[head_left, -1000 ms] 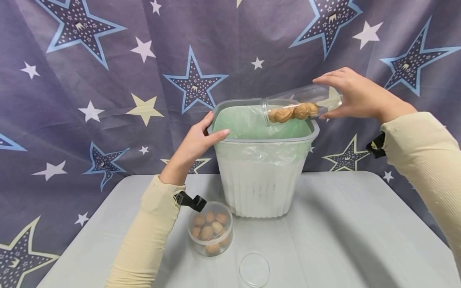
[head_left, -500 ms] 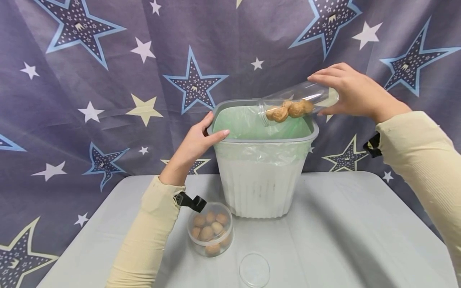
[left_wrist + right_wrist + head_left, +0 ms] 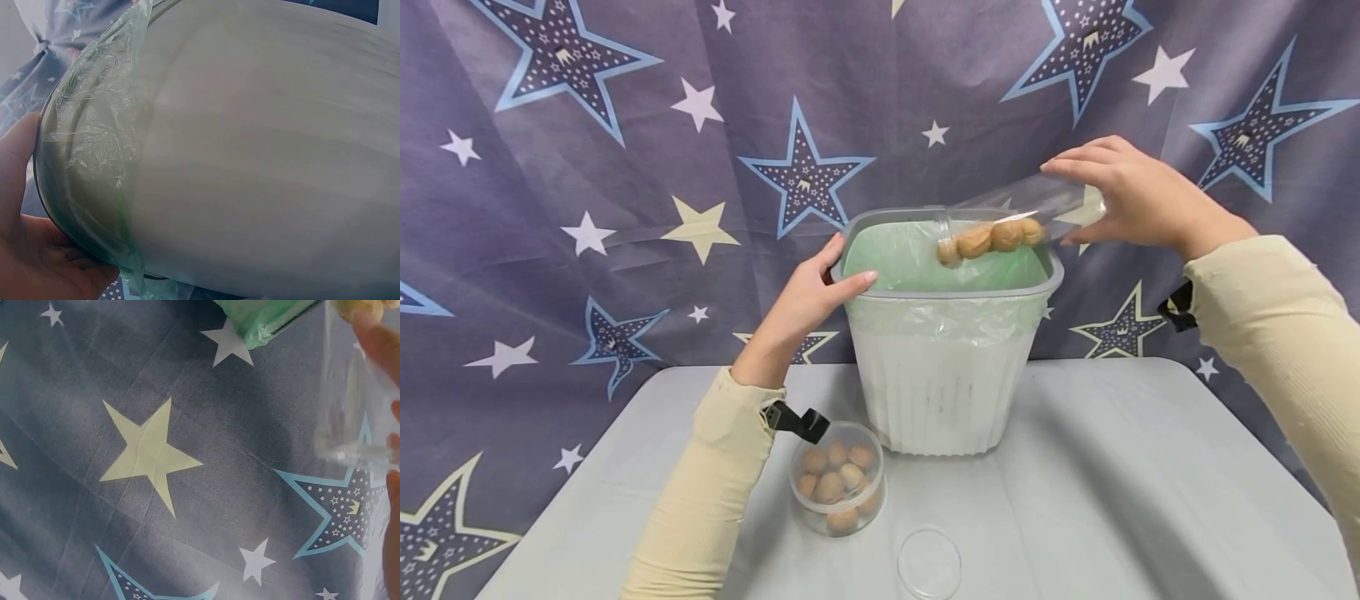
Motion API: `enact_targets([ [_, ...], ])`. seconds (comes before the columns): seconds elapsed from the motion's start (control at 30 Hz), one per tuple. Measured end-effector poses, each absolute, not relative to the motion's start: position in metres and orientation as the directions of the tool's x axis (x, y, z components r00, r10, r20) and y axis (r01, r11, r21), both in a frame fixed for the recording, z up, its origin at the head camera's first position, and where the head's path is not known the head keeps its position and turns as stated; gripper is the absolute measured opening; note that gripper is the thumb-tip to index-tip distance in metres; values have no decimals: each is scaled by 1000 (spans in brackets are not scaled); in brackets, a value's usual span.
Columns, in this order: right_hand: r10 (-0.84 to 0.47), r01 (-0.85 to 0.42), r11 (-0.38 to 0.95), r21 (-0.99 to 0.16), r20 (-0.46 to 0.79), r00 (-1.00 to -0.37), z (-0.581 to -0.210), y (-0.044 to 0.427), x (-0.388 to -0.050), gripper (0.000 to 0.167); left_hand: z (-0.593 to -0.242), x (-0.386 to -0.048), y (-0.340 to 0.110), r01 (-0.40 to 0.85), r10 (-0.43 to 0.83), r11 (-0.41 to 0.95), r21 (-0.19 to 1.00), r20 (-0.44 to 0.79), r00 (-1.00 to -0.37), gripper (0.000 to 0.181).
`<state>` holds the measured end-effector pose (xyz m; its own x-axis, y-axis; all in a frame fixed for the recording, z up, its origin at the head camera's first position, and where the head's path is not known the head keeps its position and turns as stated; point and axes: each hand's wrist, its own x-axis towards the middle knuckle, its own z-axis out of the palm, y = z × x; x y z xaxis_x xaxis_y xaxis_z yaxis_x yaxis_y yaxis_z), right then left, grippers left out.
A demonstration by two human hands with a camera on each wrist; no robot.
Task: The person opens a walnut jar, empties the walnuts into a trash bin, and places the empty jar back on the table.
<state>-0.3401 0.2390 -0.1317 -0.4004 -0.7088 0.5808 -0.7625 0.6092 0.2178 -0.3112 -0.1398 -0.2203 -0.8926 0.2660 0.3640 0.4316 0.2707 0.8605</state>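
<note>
With my left hand (image 3: pixel 808 293) I grip the left rim of a white bin (image 3: pixel 940 383), the thumb over the edge. A pale green bag (image 3: pixel 891 250) lines the bin and folds over its rim. My right hand (image 3: pixel 1142 196) holds a clear plastic jar (image 3: pixel 1037 196) by its base end. The jar is tilted, its open mouth lower and over the bin. Several walnuts (image 3: pixel 1006 237) lie in a row along its lower side, the foremost one at the mouth. The left wrist view shows my fingers (image 3: pixel 53 262) behind the rim. The bin's bottom is hidden.
A round clear tub (image 3: pixel 838 515) of walnuts stands on the grey table (image 3: pixel 1075 500), left of the bin's foot. In front lies a clear round disc, probably a lid (image 3: pixel 929 564). A star-patterned curtain (image 3: pixel 647 208) hangs close behind.
The walnuts have slid left along the jar, and the foremost now pokes out of its mouth. My right hand and the jar have shifted slightly left. My left hand stays put.
</note>
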Motion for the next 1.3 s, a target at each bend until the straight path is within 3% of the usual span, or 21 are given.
enact_targets([
  [0.3,-695,-772,614,161,573,-433,-130,238,-341,83,-221,-311,-141,443,269,269,855,375,-887,78],
  [0.7,-704,-756,628,185,550,-450,-134,242,-342,82,-221,-312,-139,438,270,280,854,368,-890,79],
  [0.97,-629,-699,703,129,572,-527,-130,240,-338,84,-221,-311,-139,427,267,293,856,355,-896,79],
  [1.3,-658,-713,688,135,531,-534,-127,236,-336,81,-219,-310,-139,429,269,286,857,358,-894,80],
])
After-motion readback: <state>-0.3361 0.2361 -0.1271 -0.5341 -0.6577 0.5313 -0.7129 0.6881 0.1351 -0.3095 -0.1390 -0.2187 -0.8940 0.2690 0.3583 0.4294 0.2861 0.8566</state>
